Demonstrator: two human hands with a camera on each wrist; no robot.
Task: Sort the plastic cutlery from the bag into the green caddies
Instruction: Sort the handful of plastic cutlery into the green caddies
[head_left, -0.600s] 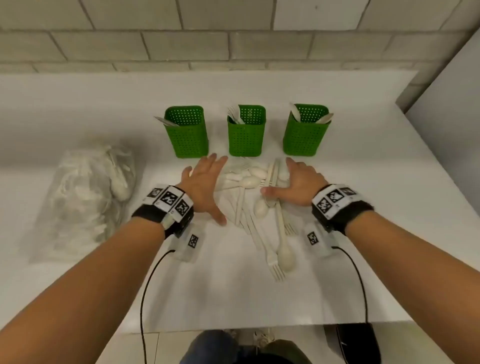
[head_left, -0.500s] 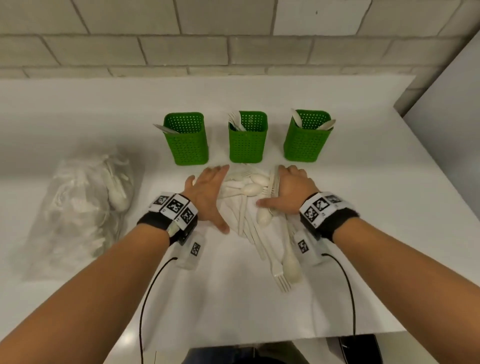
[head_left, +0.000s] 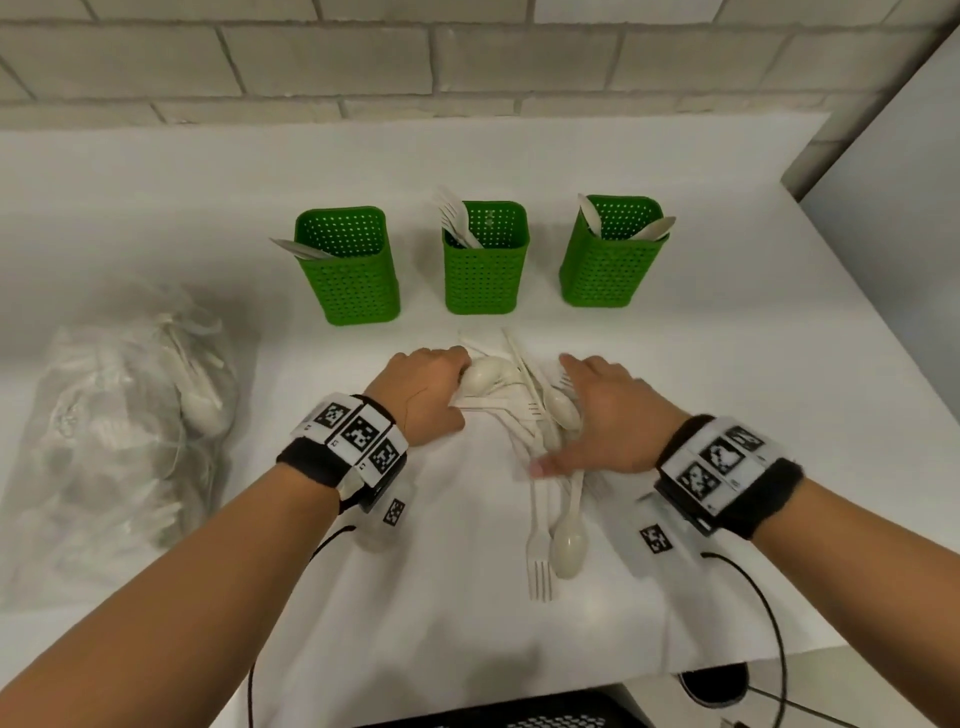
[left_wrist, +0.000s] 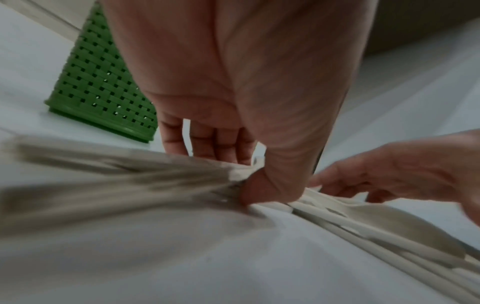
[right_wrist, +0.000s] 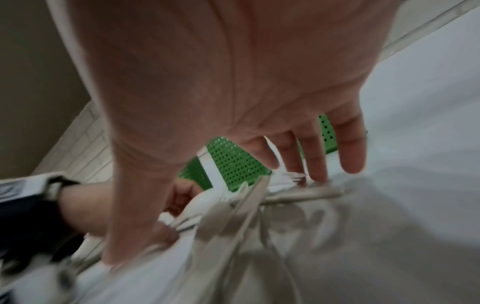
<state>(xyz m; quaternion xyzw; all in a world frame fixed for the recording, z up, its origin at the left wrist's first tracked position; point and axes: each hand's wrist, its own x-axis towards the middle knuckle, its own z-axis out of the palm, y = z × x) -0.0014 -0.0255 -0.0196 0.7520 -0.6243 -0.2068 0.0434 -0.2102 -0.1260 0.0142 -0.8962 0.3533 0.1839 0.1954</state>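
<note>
A pile of white plastic cutlery lies on the white table in front of three green caddies. The left caddy holds a knife, the middle caddy forks, the right caddy spoons. My left hand is at the pile's left side. In the left wrist view its thumb and curled fingers grip a bunch of cutlery. My right hand lies on the pile's right side, its straight fingers touching the pieces. A fork and a spoon stick out toward me.
A clear plastic bag with more cutlery lies at the left of the table. A brick wall runs behind the caddies and a grey panel stands at the right. The table's front edge is near me, with cables hanging there.
Both hands have closed in on the pile and bunched it together. My left hand's fingers, flat before, now curl round the cutlery. The right hand has slid nearer over the handles.
</note>
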